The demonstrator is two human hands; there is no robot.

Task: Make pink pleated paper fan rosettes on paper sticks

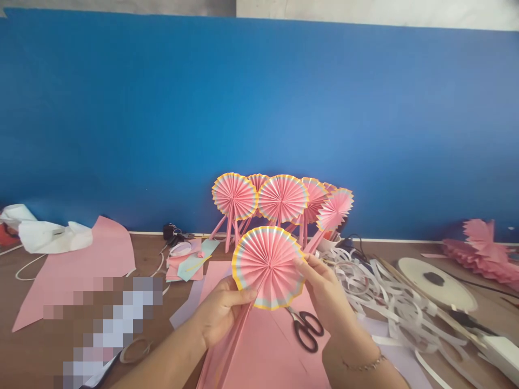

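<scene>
A round pleated paper fan (269, 265), pink with a pale blue and yellow rim, is spread between my two hands. My left hand (222, 310) pinches its lower left side, where long pink handle strips (237, 340) run down toward me. With thumb and fingers, my right hand (322, 283) grips the fan's right edge. Black-handled scissors (308, 328) lie just below the fan on pink paper sheets (271, 356), their blades partly hidden by it. Behind it, several finished-looking fans of the same kind (283, 199) stand upright against the blue panel.
Curled white paper strips (365, 281) heap up on the right, beside a round cream disc (436, 283). Pleated pink paper (490, 251) lies at far right. On the left are a large pink sheet (93, 259), white crumpled material (57, 236) and small coloured paper scraps (190, 262). A blue panel (259, 108) closes off the back.
</scene>
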